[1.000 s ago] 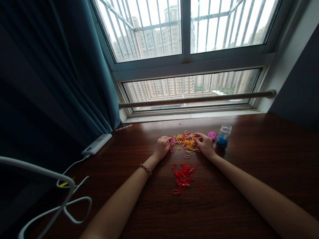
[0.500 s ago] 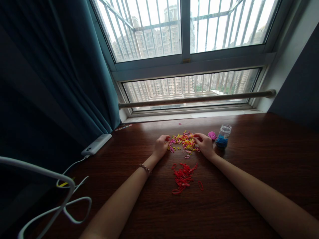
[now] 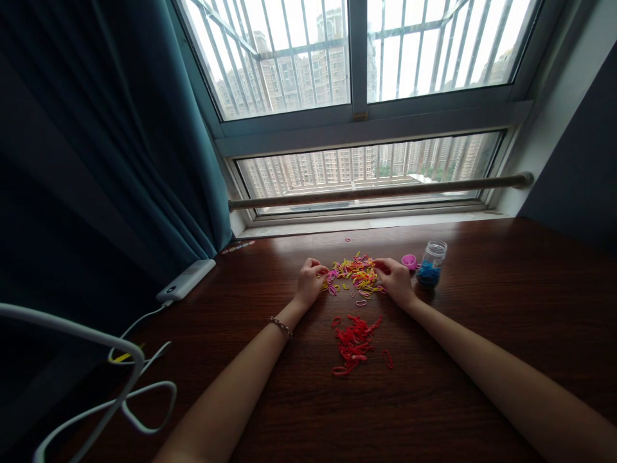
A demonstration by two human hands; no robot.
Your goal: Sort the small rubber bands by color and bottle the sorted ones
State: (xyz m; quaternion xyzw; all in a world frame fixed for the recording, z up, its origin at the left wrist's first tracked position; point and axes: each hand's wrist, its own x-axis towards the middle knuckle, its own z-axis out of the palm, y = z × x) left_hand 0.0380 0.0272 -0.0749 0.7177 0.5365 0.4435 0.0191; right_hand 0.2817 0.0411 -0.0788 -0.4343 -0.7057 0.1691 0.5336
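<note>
A heap of small mixed yellow, pink and orange rubber bands [image 3: 357, 272] lies on the dark wooden table [image 3: 482, 334]. My left hand [image 3: 310, 283] rests at the heap's left edge, fingers curled in a pinch against the bands. My right hand [image 3: 396, 280] sits at the heap's right edge, fingers also curled and pressed together on the bands. What either pinch holds is too small to make out. A separate pile of red rubber bands [image 3: 355, 343] lies nearer to me, between my forearms.
A small clear jar holding blue bands [image 3: 430, 263] stands right of my right hand, with its pink lid [image 3: 409, 261] beside it. A white power bank [image 3: 186, 280] and white cables [image 3: 135, 392] lie at the left by the teal curtain [image 3: 120, 141]. The window sill runs behind.
My left hand has shifted slightly left and curled tighter at the heap's edge. My right hand has stayed nearly still.
</note>
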